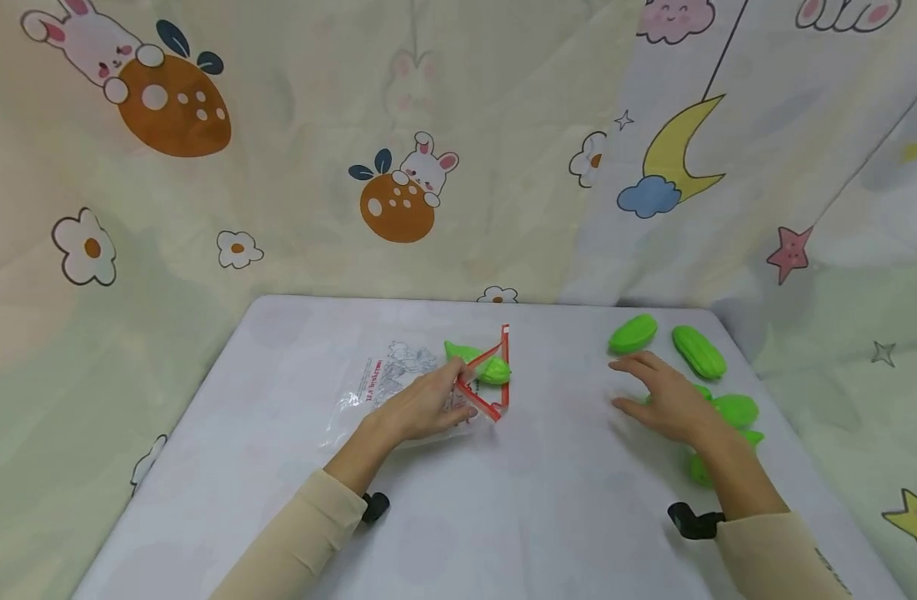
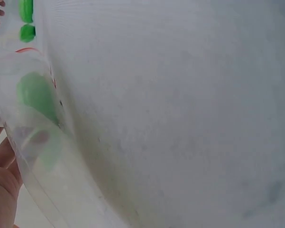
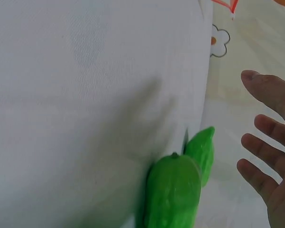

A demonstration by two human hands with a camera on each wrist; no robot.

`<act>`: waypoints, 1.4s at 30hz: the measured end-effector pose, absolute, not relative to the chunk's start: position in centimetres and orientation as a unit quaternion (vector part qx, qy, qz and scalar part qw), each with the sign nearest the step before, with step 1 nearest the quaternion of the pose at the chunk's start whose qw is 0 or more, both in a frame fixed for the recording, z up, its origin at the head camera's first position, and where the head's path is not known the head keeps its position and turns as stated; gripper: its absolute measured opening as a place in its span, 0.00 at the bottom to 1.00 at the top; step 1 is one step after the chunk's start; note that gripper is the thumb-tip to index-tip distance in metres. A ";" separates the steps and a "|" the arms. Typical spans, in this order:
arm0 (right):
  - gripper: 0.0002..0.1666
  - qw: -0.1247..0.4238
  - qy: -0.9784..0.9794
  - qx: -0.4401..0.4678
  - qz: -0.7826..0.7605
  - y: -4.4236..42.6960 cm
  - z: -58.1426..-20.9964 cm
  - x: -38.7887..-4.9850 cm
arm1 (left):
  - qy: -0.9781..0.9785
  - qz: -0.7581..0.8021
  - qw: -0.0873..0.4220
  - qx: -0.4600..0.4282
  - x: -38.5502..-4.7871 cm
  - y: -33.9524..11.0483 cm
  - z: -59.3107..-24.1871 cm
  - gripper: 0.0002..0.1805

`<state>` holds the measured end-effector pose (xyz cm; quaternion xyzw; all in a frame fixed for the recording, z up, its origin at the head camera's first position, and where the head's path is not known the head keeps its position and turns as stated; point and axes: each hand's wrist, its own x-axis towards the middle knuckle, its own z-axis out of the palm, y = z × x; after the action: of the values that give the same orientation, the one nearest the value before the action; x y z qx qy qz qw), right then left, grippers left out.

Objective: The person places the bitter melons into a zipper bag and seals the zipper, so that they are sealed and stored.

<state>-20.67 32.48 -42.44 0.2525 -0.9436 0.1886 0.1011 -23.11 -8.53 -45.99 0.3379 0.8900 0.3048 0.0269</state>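
Head view: the left hand [image 1: 427, 403] pinches the clear bag [image 1: 400, 372] near its red-edged mouth, one green piece [image 1: 493, 371] inside; the right hand [image 1: 672, 402], fingers parted and empty, hovers by loose green pieces [image 1: 699, 352]; bagging seems in hand, grasping another probably next

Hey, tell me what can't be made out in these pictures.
Head view: the exact count of green pieces around the right hand, which partly hides some.
Head view: the wording of the red print on the clear bag, too small to read.
Left wrist view: the rest of the left hand, cut off by the left edge.
Right wrist view: the nearest green piece's lower end, cut off by the bottom edge.
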 end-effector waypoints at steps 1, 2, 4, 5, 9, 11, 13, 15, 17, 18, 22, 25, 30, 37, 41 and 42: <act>0.31 0.108 -0.944 0.252 0.186 32.8 -42.3 -20.4 | 0.889 0.305 0.026 0.339 -23.1 -8.5 -45.9 0.27; 0.32 0.114 -0.943 0.251 0.184 33.1 -42.2 -20.2 | 0.889 0.305 0.027 0.339 -23.2 -8.5 -45.9 0.27; 0.33 0.126 -0.943 0.245 0.187 33.8 -41.9 -19.8 | 0.890 0.305 0.033 0.337 -23.2 -8.5 -45.8 0.28; 0.33 0.129 -0.943 0.240 0.189 34.0 -41.8 -19.5 | 0.891 0.306 0.036 0.334 -23.2 -8.5 -45.7 0.28; 0.33 0.124 -0.948 0.227 0.188 35.1 -41.6 -19.0 | 0.892 0.309 0.044 0.328 -23.2 -8.6 -45.7 0.28; 0.33 0.109 -0.952 0.220 0.184 35.6 -41.5 -18.8 | 0.892 0.307 0.044 0.328 -23.2 -8.6 -45.7 0.28; 0.33 0.094 -0.955 0.213 0.183 36.0 -41.5 -18.6 | 0.892 0.308 0.043 0.330 -23.3 -8.6 -45.9 0.28; 0.33 0.085 -0.958 0.204 0.181 36.4 -41.5 -18.3 | 0.892 0.305 0.042 0.331 -23.3 -8.6 -46.0 0.28; 0.32 0.086 -0.960 0.199 0.178 36.7 -41.6 -18.0 | 0.892 0.305 0.041 0.332 -23.3 -8.5 -46.0 0.28; 0.32 0.093 -0.959 0.200 0.178 36.8 -41.7 -17.9 | 0.891 0.305 0.041 0.333 -23.3 -8.5 -45.9 0.28; 0.30 0.132 -0.954 0.207 0.170 37.2 -42.5 -17.4 | 0.893 0.304 0.044 0.330 -23.2 -8.7 -45.7 0.29; 0.30 0.150 -0.954 0.198 0.166 37.5 -43.1 -17.0 | 0.893 0.304 0.045 0.329 -23.3 -8.8 -45.7 0.30; 0.30 0.164 -0.956 0.177 0.167 38.5 -43.6 -16.1 | 0.889 0.307 0.039 0.337 -23.4 -8.9 -45.8 0.30; 0.30 0.149 -0.965 0.148 0.158 39.9 -44.2 -14.6 | 0.889 0.307 0.042 0.336 -23.2 -9.0 -45.9 0.31; 0.30 0.152 -0.965 0.144 0.156 40.4 -44.7 -14.2 | 0.891 0.305 0.041 0.333 -23.0 -9.1 -45.8 0.30; 0.30 0.154 -0.965 0.144 0.158 40.5 -44.8 -14.1 | 0.891 0.306 0.040 0.333 -23.0 -9.2 -45.8 0.30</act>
<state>-14.10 40.51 -44.76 0.1441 -0.9647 0.1580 0.1535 -22.98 -9.16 -45.79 0.3329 0.8910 0.3063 0.0396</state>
